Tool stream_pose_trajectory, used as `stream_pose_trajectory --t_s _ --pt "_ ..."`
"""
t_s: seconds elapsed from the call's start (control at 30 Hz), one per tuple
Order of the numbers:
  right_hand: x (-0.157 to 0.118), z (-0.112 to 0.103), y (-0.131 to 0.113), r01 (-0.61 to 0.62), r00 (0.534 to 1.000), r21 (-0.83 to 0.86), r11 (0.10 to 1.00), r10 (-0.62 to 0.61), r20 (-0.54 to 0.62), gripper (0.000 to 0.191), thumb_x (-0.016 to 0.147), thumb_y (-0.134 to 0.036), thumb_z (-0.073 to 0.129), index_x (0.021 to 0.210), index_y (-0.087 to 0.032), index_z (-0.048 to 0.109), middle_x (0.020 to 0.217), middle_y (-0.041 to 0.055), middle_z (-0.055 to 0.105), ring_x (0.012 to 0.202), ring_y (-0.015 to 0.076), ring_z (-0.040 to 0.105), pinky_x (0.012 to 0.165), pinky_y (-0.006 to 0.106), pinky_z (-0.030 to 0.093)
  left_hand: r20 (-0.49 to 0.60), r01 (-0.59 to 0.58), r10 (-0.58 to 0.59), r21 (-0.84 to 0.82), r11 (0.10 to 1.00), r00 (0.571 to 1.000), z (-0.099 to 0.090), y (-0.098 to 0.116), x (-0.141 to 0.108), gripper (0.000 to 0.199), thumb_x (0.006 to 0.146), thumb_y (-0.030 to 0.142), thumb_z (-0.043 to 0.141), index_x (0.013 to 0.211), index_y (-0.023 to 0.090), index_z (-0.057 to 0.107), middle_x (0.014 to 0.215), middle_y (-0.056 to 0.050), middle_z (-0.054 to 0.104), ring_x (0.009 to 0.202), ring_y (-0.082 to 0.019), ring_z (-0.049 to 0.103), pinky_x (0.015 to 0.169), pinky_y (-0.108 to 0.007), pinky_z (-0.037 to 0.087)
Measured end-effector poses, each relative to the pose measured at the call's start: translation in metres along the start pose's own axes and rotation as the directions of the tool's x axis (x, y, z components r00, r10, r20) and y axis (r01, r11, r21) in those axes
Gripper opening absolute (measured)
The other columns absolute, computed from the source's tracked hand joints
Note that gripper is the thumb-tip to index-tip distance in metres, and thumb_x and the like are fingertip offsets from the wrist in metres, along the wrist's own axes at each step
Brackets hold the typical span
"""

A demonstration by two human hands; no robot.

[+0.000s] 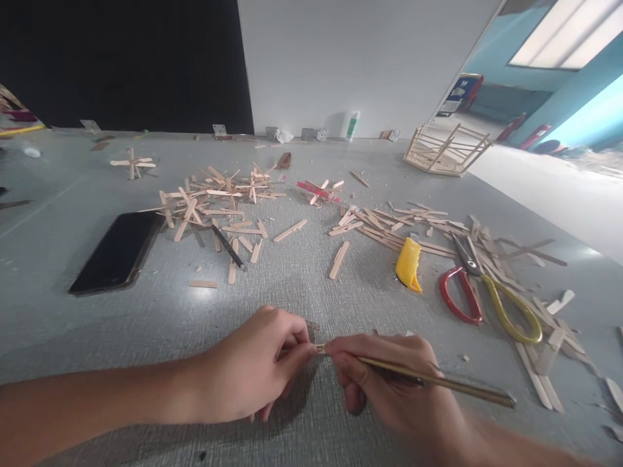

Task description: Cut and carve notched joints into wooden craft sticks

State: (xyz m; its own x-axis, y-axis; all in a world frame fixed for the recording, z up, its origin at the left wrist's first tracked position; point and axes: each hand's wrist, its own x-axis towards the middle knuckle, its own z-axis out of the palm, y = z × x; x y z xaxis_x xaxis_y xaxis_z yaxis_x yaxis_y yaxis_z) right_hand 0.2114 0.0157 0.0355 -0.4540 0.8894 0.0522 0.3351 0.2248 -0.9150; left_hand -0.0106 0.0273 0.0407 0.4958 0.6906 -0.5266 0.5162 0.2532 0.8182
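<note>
A small piece of craft stick [320,349] is held between the fingertips of both hands, just above the grey textured tabletop [146,331] at the near edge of the view. The left hand [265,366] pinches one end between thumb and forefinger in a narrow grip. The right hand [399,399] has its fingertips at the other end and grips a slim gold-coloured tool [470,389] much as one grips a pen, its shaft slanting out to the right; the fingers hide the tip, so whether it touches the wood I cannot tell.

Beyond the hands, a heap of craft sticks [224,192] lies to the left, with a black pen-like tool [228,248] at its near side and a dark-screened smartphone [117,253] beside it. Farther left stands a star-shaped stick assembly [132,163]. On the right, scissors [470,264] with one red and one yellow handle lie open upon more scattered sticks [433,248], near a yellow plastic object [409,263]. At the back, a glue stick [353,125] stands upright before a white panel [350,58], and a stick-built frame [452,170] stands near the table's right edge.
</note>
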Motion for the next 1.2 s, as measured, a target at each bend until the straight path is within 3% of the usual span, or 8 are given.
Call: stream_pose_trajectory --t_s 0.17,0.37,0.7,1.2 --pt "-0.007 -0.002 0.001 0.126 0.989 -0.071 0.99 -0.131 -0.065 0.022 0.101 -0.032 0.058 0.095 -0.022 0.077 0.053 -0.0022 0.067 0.041 0.0103 0.061 0.046 0.021 0.05 0.0 -0.008 0.008 0.005 1.0 1.0 -0.001 0.001 0.0 0.038 0.104 0.045 0.041 0.078 0.02 0.052 0.054 0.004 0.054 0.031 -0.007 0.045 0.025 -0.012 0.031" --pt "-0.002 -0.002 0.003 -0.036 0.995 0.018 0.999 0.038 -0.095 0.027 0.105 -0.033 0.051 0.089 -0.02 0.068 0.057 -0.0016 0.067 0.044 0.0104 0.064 0.046 0.019 0.052 0.008 0.015 -0.015 0.001 1.0 1.0 -0.002 0.003 -0.001 0.038 0.104 0.048 0.04 0.081 0.02 0.052 0.055 0.004 0.055 0.031 -0.007 0.047 0.027 -0.012 0.036" --pt "0.003 -0.003 -0.001 -0.063 0.996 0.016 0.998 0.062 0.061 0.028 0.108 -0.035 0.043 0.094 -0.02 0.062 0.061 -0.0034 0.065 0.046 0.0089 0.065 0.05 0.019 0.054 0.007 0.003 -0.003 -0.002 1.0 1.0 -0.001 0.002 -0.002 0.041 0.104 0.052 0.039 0.081 0.02 0.052 0.056 0.005 0.054 0.033 -0.007 0.047 0.027 -0.011 0.035" --pt "0.006 0.001 -0.003 -0.097 0.994 0.046 0.994 0.094 0.064 0.032 0.107 -0.039 0.044 0.085 -0.021 0.059 0.057 -0.0034 0.064 0.046 0.0097 0.064 0.049 0.02 0.053 0.018 0.017 -0.017 -0.011 1.0 1.0 -0.003 0.005 -0.002 0.043 0.105 0.052 0.039 0.085 0.018 0.056 0.058 0.005 0.055 0.033 -0.006 0.046 0.029 -0.011 0.034"
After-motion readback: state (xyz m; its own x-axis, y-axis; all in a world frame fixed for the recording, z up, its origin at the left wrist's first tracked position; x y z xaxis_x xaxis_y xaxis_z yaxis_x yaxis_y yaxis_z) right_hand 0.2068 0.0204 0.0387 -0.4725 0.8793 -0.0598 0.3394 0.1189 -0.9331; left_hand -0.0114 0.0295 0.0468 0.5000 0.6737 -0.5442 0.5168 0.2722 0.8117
